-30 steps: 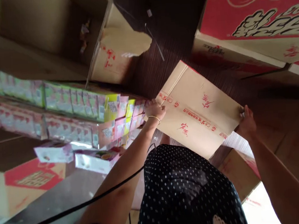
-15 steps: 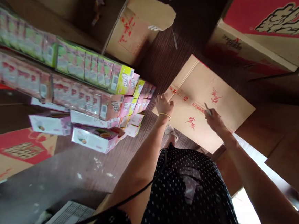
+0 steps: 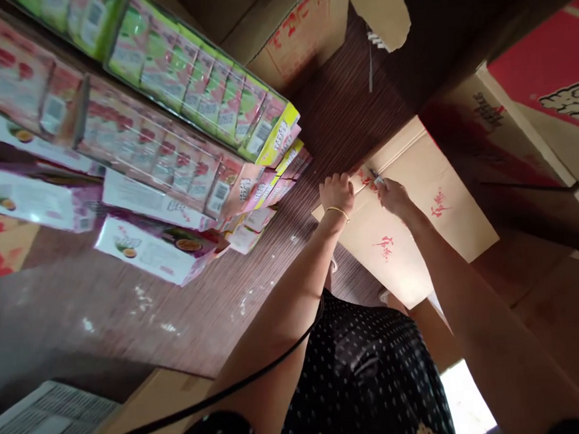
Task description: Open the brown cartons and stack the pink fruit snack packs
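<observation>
Sealed carton lies on floor at 3 o'clock. Left hand pressed flat-curled on its edge; right hand closed around small blade at the seam. Seam cutting judged underway; steady draw along tape needed.

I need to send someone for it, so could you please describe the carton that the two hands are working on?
On the dark wood-grain floor, beside the stacked drink packs, lies a closed brown carton with red print. Unlike the red-faced cartons nearby, both hands meet at its top seam.
</observation>
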Tool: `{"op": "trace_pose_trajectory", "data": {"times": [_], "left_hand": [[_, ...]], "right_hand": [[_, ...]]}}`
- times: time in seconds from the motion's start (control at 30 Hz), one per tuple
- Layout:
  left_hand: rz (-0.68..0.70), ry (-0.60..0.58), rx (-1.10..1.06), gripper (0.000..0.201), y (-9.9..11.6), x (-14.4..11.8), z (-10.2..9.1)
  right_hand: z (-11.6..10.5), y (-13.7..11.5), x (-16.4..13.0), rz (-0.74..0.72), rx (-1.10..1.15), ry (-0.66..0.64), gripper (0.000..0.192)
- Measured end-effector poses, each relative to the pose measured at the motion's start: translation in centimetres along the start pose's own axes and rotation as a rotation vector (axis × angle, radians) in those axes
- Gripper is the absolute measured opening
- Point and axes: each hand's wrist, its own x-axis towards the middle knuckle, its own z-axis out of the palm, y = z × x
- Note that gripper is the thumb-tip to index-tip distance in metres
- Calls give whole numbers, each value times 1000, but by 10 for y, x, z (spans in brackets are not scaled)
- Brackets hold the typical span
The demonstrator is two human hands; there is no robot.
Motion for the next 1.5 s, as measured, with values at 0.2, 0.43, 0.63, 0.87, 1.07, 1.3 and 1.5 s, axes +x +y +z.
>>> {"op": "trace_pose_trajectory", "data": {"times": [0.2,0.43,0.63,0.87,1.07,1.3,1.5], "left_hand": [[-23,35,13,35,2,-7,5],[-39,26,7,35,2,-9,5],[-79,-8,0,35,-4,-17,6],[-115,-18,-22,37,-12,-23,17],[-166,18,-16,35,-6,-24,24],[-176,32,40,28,1,-24,28],[-186,12,281,30,10,-21,34]], "right_hand": [[-13,-30,6,-174,-666,23,45],[-11,-30,5,-286,-849,12,33],[-3,-11,-7,-314,-854,-33,32],[-7,45,-25,-320,-914,-120,29],[-25,125,-60,-210,-906,-260,29],[-28,181,-78,-142,-807,-308,30],[-44,245,-106,-102,-787,-368,38]]}}
